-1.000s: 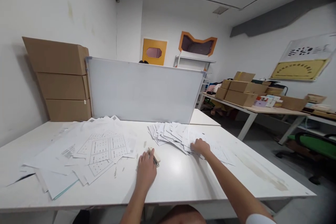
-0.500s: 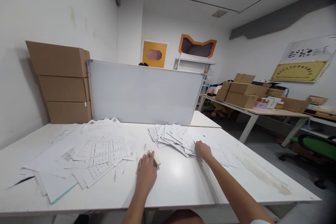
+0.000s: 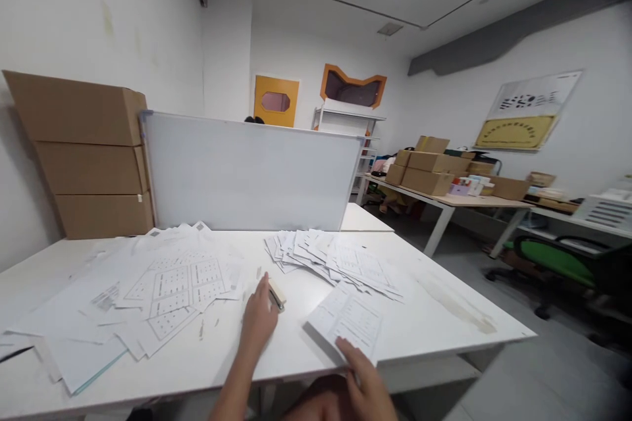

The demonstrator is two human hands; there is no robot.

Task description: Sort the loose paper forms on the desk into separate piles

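Our right hand [image 3: 364,378] is closed on the near edge of a printed sheet [image 3: 348,319], the fingers lying over the top and the thumb seemingly tucked at the underside. The sheet sits at the near side of the white table [image 3: 291,345], just in front of the fanned paper pile [image 3: 316,256], with a shadow along its left edge that suggests it is tilted off the surface. To handle it well, we would pinch lightly and close to the edge, support it from below so the page does not buckle, and keep the far corner from snagging the pile. Our left hand [image 3: 260,316] lies on the table with its thumb side against a small stapler-like tool [image 3: 276,293]; we cannot tell whether the fingers are wrapped around it (the hand covers part of it).

The sheet looks thin, matte and flexible, though it may be several layers together. The tool is a slim, oblong thing, pale on one side with a dark, metallic-looking strip along the other. The tabletop is smooth and slightly glossy. On our left, the loose papers [image 3: 172,279] overlap at uneven angles, rectangular and crisp-cornered, printed with boxed grids.
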